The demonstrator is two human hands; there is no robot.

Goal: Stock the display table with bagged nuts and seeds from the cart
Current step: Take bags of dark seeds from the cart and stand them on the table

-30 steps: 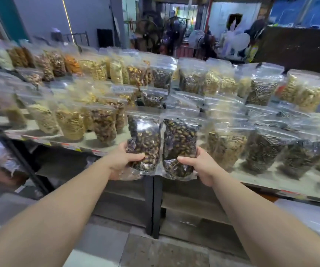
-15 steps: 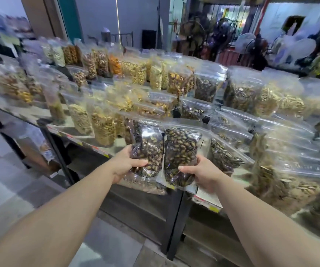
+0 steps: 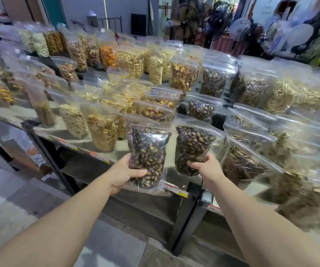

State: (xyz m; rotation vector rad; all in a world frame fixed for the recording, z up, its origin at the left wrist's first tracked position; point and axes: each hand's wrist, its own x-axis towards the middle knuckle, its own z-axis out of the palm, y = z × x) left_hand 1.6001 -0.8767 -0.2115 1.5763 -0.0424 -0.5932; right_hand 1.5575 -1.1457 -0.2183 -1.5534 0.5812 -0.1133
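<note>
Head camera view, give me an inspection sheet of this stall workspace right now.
Surface: long display table, front strip bare between bags.
Job's things: two clear plastic bags of dark seeds, left bag, right bag, both held upright above the table edge.
Clutter: rows of clear bags of pale seeds and nuts.
Hands: left hand grips left bag; right hand grips right bag.
Cables: nothing seen.
Surroundings: standing fans, tiled floor.

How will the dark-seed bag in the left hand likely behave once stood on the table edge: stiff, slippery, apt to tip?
The dark-seed bag, gripped low by the left hand, looks packed full and holds its shape, so probably fairly firm. Its glossy film may be slippery. Tall and narrow like the standing bags, it could tip if nudged.
</note>
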